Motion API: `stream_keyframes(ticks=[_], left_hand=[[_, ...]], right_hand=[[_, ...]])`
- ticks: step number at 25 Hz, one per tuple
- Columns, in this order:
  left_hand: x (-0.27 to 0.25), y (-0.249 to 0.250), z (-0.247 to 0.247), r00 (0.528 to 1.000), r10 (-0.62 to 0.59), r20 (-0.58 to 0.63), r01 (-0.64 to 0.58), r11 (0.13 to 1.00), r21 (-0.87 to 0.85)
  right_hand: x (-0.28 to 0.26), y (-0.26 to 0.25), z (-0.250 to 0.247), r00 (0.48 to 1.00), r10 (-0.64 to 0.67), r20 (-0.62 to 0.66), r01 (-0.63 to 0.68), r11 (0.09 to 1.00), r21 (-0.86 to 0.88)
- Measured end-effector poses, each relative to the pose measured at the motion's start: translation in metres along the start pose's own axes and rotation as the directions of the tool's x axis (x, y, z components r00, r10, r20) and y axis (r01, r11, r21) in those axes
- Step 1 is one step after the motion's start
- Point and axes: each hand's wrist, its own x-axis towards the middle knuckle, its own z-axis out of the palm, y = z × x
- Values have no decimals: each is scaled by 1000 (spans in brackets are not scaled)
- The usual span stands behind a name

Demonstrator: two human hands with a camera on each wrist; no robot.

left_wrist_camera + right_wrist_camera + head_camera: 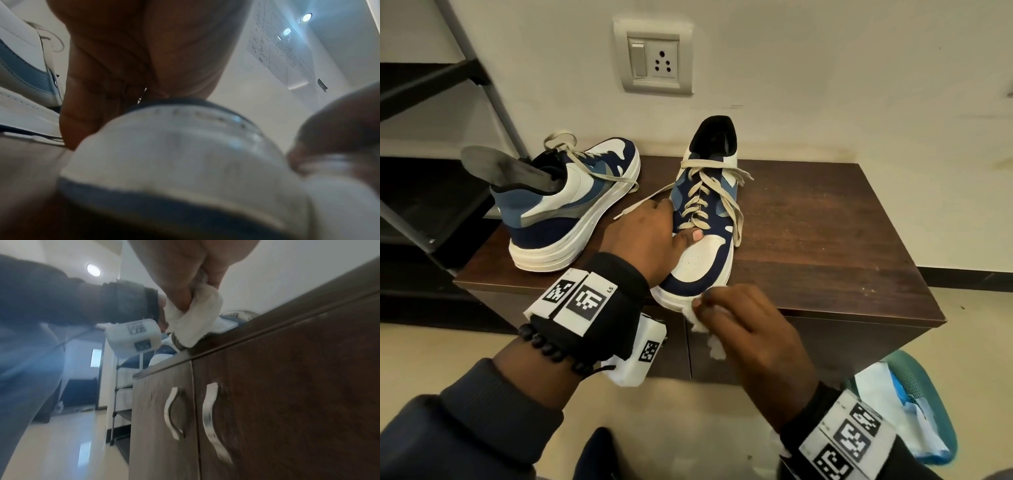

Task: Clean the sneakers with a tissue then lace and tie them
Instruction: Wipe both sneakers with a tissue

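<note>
Two navy, blue and white sneakers stand on a dark wooden cabinet top (825,233). The near sneaker (705,253) points its toe at me over the front edge, with loose cream laces (709,192) threaded through it. My left hand (643,226) grips its left side, thumb lying across the white toe panel. My right hand (743,318) holds a crumpled white tissue (703,323) against the white sole at the toe tip. In the right wrist view the tissue (195,321) is wadded in the fingers. The left wrist view shows the toe (174,154) close up.
The other sneaker (571,205) stands at the left, heel toward me, a grey insole (506,168) sticking out of it. A metal rack (431,137) stands left of the cabinet. A packet of tissues (900,404) lies lower right. The cabinet doors have metal handles (211,415).
</note>
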Motion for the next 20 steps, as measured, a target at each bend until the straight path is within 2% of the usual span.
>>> stream_keyframes(ticks=[2,4,7,8,9,10,12,14,15,16,18,20], left_hand=[[-1,0,1,1000,-7,8,7,1000,-18],[-2,1,3,1000,-21,9,21,1000,-9],[-1,6,6,999,-39,10,39,999,-18],[-1,7,7,999,-44,15,45,999,-23],[0,8,7,999,-49,17,50,998,-27],[1,8,6,998,-52,19,53,998,-29],[2,11,5,998,-59,28,60,997,-41],[4,15,4,997,-66,27,67,997,-42],[4,16,3,997,-72,24,73,996,-42],[5,17,2,997,-78,24,79,996,-43],[4,19,2,996,-85,36,87,996,-38],[3,18,2,996,-79,30,80,997,-19]], right_hand=[[-9,0,5,986,-70,148,73,997,-14],[-16,10,-3,972,-39,234,32,999,36],[-33,27,-29,965,153,212,-188,969,159],[-45,35,-41,935,250,253,-304,931,203],[-57,45,-53,876,350,331,-434,872,226],[-72,56,-64,787,445,428,-565,799,208],[-107,89,-80,554,604,573,-750,661,30],[-145,124,-80,327,750,575,-813,534,-234],[-161,140,-75,242,818,522,-814,464,-350],[-172,155,-67,188,876,445,-798,400,-450],[-190,183,-48,162,955,247,-781,277,-560],[-198,200,-32,152,978,141,-823,205,-530]])
